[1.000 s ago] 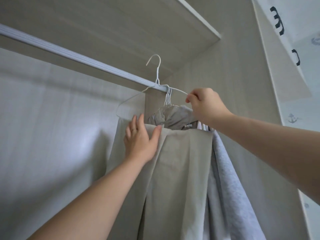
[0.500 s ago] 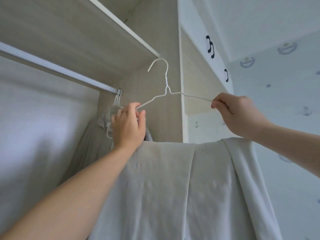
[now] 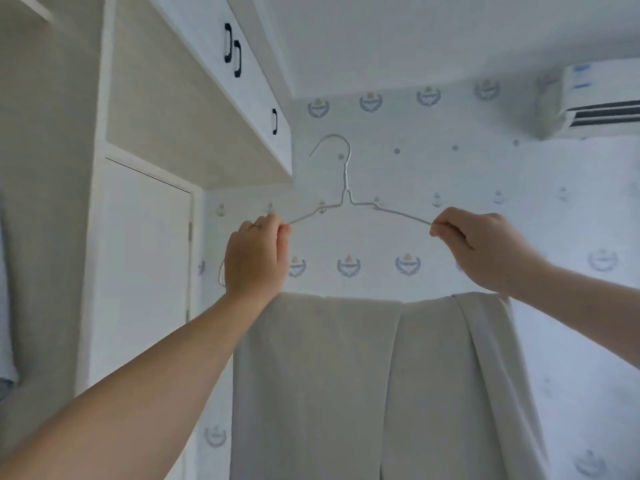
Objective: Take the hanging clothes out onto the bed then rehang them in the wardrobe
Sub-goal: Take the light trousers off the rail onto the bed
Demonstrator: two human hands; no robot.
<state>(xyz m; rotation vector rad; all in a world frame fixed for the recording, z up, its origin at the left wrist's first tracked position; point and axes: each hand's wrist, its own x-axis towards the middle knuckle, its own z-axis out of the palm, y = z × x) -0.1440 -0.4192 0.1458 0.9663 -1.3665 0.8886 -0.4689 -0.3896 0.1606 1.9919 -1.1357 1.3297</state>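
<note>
Draping at 6 o'clock, nearest: soft beige garment (image 3: 346,375), seemingly folded over the lower bar of a thin wire hanger (image 3: 346,199), held aloft outside the wardrobe (image 3: 145,271). Looks light and limp, liable to slip along slick wire if tilted; best kept level and taken by both shoulder ends. Pinching the wire at 9 o'clock: left hand (image 3: 256,258), fingers (image 3: 282,232) curled tight around it. Pinching at 3 o'clock: right hand (image 3: 485,251), same closed grip. Farther off, wardrobe at 10 o'clock, air conditioner (image 3: 595,109) at 2 o'clock.
</note>
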